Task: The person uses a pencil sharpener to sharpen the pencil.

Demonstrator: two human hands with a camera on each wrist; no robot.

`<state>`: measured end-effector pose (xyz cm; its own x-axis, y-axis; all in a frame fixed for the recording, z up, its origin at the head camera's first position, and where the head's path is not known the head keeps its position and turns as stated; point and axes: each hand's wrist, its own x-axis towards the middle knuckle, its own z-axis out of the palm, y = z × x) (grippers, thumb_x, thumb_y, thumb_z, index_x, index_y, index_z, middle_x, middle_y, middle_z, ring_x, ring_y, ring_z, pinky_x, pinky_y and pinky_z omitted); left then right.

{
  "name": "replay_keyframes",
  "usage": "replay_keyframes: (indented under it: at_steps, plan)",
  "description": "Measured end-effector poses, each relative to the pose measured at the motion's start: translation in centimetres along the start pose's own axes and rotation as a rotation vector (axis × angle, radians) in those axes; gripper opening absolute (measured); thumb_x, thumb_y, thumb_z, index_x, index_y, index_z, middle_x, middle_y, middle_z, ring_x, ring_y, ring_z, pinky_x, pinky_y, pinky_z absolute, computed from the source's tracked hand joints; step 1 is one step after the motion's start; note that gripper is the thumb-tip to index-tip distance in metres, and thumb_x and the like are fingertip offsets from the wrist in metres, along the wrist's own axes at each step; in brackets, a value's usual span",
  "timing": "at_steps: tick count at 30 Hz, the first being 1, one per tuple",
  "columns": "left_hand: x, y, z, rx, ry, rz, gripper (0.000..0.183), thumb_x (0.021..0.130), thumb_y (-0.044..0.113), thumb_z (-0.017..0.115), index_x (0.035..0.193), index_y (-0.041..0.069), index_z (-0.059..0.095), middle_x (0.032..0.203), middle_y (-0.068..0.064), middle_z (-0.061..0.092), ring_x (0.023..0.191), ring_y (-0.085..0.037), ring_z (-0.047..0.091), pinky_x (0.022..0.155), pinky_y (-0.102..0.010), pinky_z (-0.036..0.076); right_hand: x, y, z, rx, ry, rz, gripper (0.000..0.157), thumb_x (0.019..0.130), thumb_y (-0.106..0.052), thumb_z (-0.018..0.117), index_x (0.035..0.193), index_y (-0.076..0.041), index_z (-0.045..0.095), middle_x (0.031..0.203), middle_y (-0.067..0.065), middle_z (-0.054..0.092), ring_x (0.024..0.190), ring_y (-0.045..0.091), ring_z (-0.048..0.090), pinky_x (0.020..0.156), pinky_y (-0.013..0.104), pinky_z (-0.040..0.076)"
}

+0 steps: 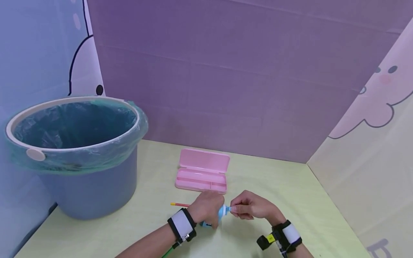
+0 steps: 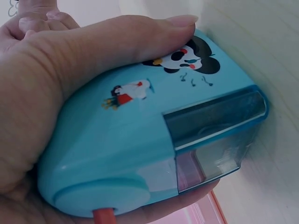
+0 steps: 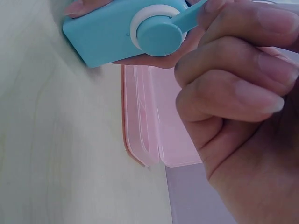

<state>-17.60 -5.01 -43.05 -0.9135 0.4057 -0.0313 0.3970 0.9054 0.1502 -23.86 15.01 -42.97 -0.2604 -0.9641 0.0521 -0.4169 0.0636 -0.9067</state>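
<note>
A light blue crank pencil sharpener (image 2: 126, 158) with cartoon prints and a see-through shavings drawer (image 2: 217, 140) is gripped by my left hand (image 1: 206, 206). The thumb lies across its printed face and the fingers wrap beneath. A red pencil (image 1: 180, 204) with a yellow end sticks out of the side opposite the crank. My right hand (image 1: 255, 206) pinches the crank handle (image 3: 189, 16) between thumb and fingers, the other fingers curled in. The fingertips cover the handle's far end. Both hands are low over the table, the sharpener between them.
A pink pencil case (image 1: 204, 160) lies open just beyond the hands, its tray divided into compartments. On the left stands a large blue bucket (image 1: 96, 190) lined with a greenish plastic bag. A purple panel (image 1: 226, 82) closes off the back of the pale table (image 1: 277, 179).
</note>
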Motion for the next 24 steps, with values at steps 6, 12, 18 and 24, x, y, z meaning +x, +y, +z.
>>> replay_keyframes:
  at_steps: [6,12,18,24]
  plan:
    - [0.1,-0.1,0.0,-0.011,-0.008,0.001,0.044,0.054,0.032,0.093,0.076,0.016,0.059,0.067,0.007,0.051,0.062,-0.012,0.048,0.056,-0.023,0.039,0.0,0.1,-0.2,-0.012,0.018,-0.001,0.031,0.103,-0.009,0.048,0.08,0.01,0.056,0.056,0.01,0.04,0.043,0.008,0.036,0.041,0.022,0.03]
    - [0.1,-0.1,0.0,-0.018,-0.024,0.001,0.045,0.055,0.031,0.093,0.077,0.015,0.058,0.068,0.006,0.052,0.063,-0.012,0.048,0.057,-0.024,0.039,0.2,0.3,-0.6,-0.039,0.077,0.006,0.03,0.103,-0.01,0.049,0.078,0.006,0.056,0.055,0.01,0.037,0.043,0.01,0.034,0.041,0.023,0.028]
    - [-0.1,-0.1,0.0,-0.021,-0.026,-0.007,0.044,0.055,0.029,0.093,0.076,0.015,0.057,0.068,0.006,0.051,0.061,-0.012,0.048,0.054,-0.023,0.04,0.3,0.5,-0.9,-0.06,0.097,0.005,0.03,0.103,-0.013,0.049,0.079,0.002,0.058,0.055,0.009,0.036,0.043,0.009,0.035,0.043,0.023,0.029]
    - [-0.2,-0.1,-0.1,-0.007,-0.023,-0.006,0.044,0.055,0.028,0.093,0.075,0.015,0.056,0.067,0.006,0.051,0.061,-0.012,0.048,0.054,-0.024,0.04,0.6,0.7,-1.1,-0.067,0.128,0.009,0.027,0.103,-0.009,0.047,0.08,-0.001,0.06,0.055,0.011,0.035,0.043,0.012,0.033,0.043,0.022,0.029]
